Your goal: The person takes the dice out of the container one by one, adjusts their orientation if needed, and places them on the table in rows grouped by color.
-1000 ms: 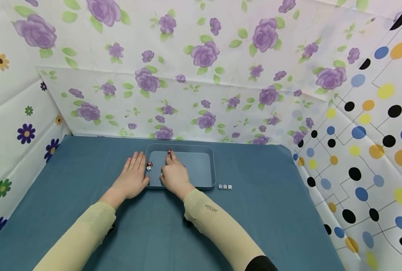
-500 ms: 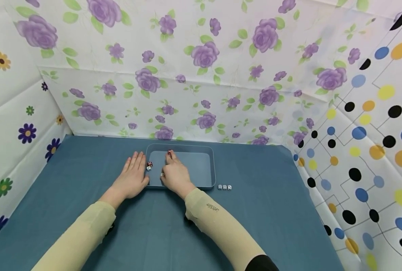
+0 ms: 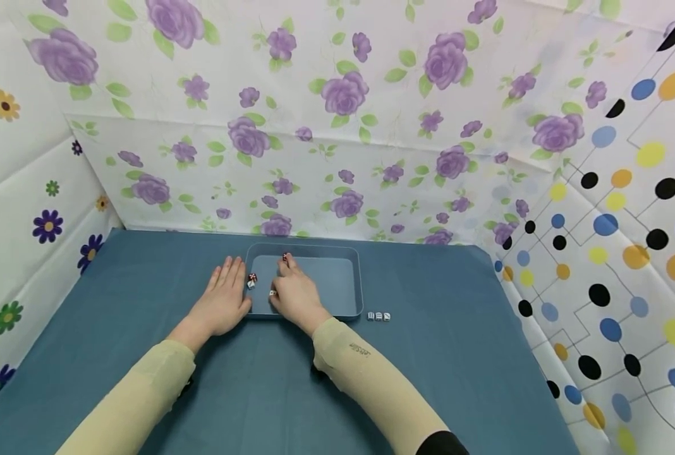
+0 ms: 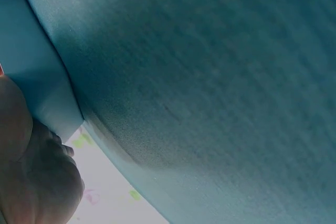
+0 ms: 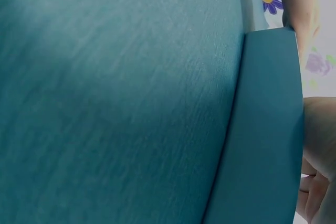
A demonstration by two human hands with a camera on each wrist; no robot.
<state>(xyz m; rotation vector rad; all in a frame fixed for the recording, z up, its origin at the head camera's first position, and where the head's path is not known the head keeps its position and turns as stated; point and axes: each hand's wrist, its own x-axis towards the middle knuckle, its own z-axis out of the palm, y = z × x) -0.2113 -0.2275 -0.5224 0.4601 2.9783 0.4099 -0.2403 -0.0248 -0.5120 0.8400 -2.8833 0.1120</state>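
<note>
Basically nothing's changed from half a second ago. Left hand (image 3: 220,297) lies flat, fingers straight, by the tray (image 3: 337,278) mid-frame. Right hand (image 3: 296,292) has a finger stretched to the red die (image 3: 285,257) at the tray's upper left; can't tell if it's pinching it. White die (image 3: 272,292) sits by the thumb.

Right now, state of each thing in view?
tray: upright, uncovered
left hand: fingers straight, at tray's left side
right hand: over tray, grip unclear
far red die: at right hand's fingertips
near white die: partly hidden
two left dice: together in tray
three white dice: in a row outside tray
</note>
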